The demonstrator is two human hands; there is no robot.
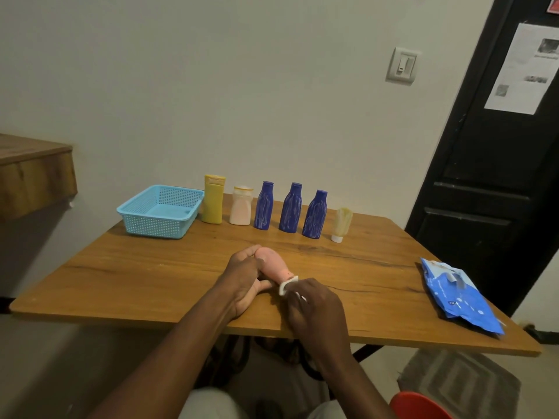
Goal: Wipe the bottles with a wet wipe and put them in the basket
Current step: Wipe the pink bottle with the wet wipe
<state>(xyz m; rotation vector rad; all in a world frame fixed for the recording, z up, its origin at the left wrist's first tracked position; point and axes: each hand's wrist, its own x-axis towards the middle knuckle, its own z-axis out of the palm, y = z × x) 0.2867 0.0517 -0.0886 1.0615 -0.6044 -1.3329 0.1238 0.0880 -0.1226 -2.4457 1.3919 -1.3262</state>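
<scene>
Domestic interior, likely dining or utility corner of home. Evidence: plain painted wall (242,86) with single rocker light switch (403,66); wood-grain table (151,276) pushed against wall; dark panelled door (484,207) bearing taped printed sheet (523,68), text too blurred to read. Wooden ledge (33,173) at left. Patterned grey floor mat (459,379) below table. Household items on table: toiletry bottles (292,208), perforated blue basket (160,211), wet-wipe pack (459,294).

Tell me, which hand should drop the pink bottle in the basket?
Probably the left hand: it already grips the pink bottle, and the blue basket sits to the far left. The right hand is busy holding the wipe.
</scene>
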